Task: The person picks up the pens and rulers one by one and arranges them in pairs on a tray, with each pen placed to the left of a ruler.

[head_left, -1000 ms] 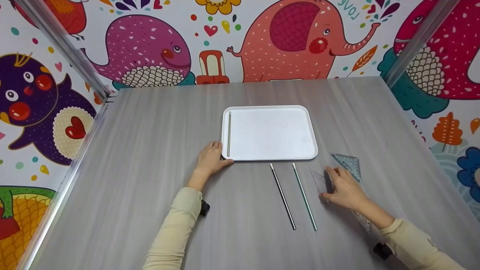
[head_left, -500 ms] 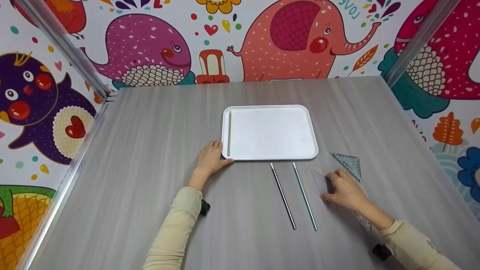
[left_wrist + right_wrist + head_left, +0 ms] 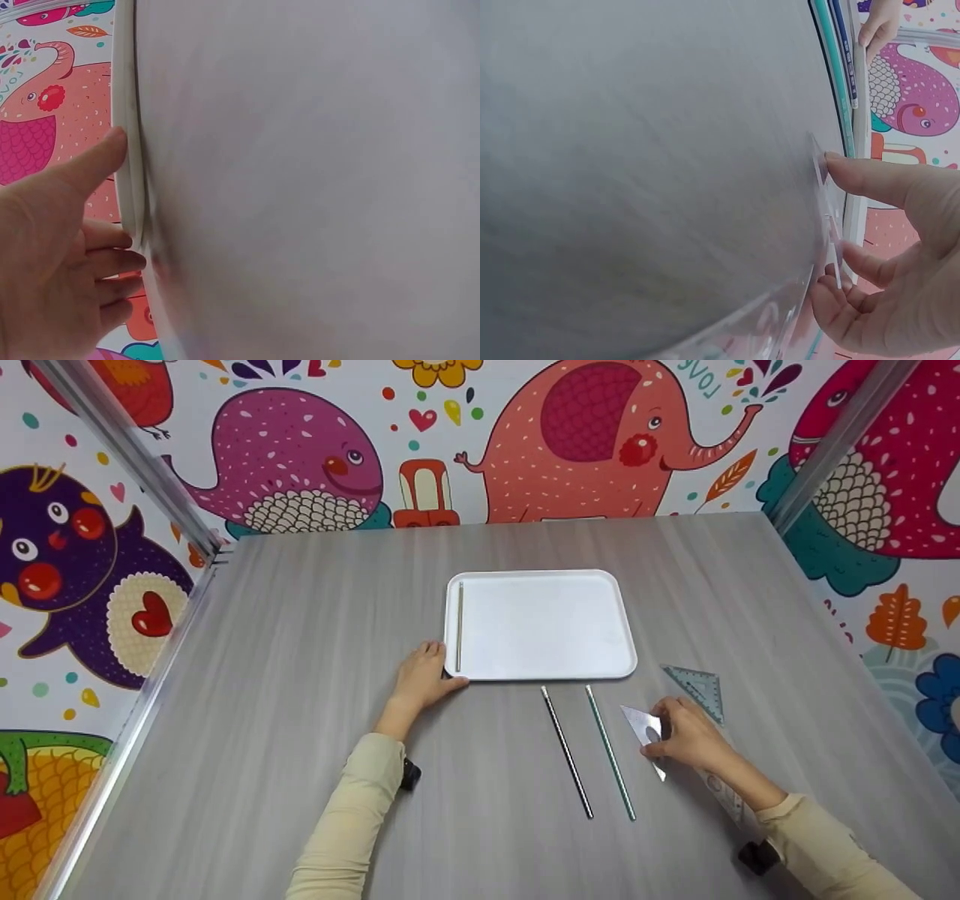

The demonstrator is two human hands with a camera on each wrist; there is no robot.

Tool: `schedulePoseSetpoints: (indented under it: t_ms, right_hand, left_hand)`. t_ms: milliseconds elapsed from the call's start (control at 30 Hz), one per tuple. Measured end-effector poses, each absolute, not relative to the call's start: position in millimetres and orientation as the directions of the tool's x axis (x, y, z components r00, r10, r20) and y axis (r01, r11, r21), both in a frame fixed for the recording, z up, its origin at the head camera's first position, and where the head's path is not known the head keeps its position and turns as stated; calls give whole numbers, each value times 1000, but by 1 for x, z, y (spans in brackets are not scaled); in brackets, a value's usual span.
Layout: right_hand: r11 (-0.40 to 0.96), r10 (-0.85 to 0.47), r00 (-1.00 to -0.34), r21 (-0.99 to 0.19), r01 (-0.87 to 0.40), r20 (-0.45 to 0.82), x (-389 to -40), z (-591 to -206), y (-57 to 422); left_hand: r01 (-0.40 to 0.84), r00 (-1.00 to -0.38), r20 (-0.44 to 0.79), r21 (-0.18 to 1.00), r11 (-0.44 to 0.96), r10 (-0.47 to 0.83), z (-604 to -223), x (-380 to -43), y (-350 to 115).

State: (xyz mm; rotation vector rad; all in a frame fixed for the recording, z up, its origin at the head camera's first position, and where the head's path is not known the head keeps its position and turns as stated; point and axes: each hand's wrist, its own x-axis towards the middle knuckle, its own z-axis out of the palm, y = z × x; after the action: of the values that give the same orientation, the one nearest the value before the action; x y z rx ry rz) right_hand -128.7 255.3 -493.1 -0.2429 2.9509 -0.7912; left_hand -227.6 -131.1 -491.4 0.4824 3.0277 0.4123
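Note:
My left hand (image 3: 423,679) rests at the near left corner of a white tray (image 3: 540,673), thumb along the front edge and fingers along the left side. In the left wrist view the thumb touches the rim (image 3: 129,150). My right hand (image 3: 686,735) pinches a clear set square (image 3: 640,723) between thumb and fingers; the plate is tilted and catches light. The right wrist view shows the hand (image 3: 900,255) holding its thin edge. A grey-green set square (image 3: 701,690) lies just behind that hand. Under the right wrist is a clear ruler-like piece (image 3: 726,795), partly hidden.
A gold pencil (image 3: 460,626) lies along the tray's left side. Before the tray lie a black pencil (image 3: 568,754) and a green pencil (image 3: 611,754), side by side on the grey table (image 3: 300,622). Printed walls (image 3: 420,435) stand behind and at both sides.
My right hand has tilted the clear set square, whose face now shines and stands partly off the table. My left hand and the tray look unmoved.

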Motion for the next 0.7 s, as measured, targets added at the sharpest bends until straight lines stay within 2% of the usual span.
schedulePoseSetpoints:
  t_ms: [267, 500, 700]
  right_hand:
    - [740, -229, -962, -669, -73, -148, -130, -490, 254]
    - [558, -314, -914, -829, 41, -257, -130, -485, 262]
    - [468, -333, -879, -869, 161, -342, -129, -479, 269]
  left_hand:
    - [304, -949, 3, 269, 914, 315, -493, -227, -132]
    - [307, -948, 4, 264, 914, 317, -494, -227, -133]
    - [306, -950, 16, 254, 917, 313, -493, -228, -132]
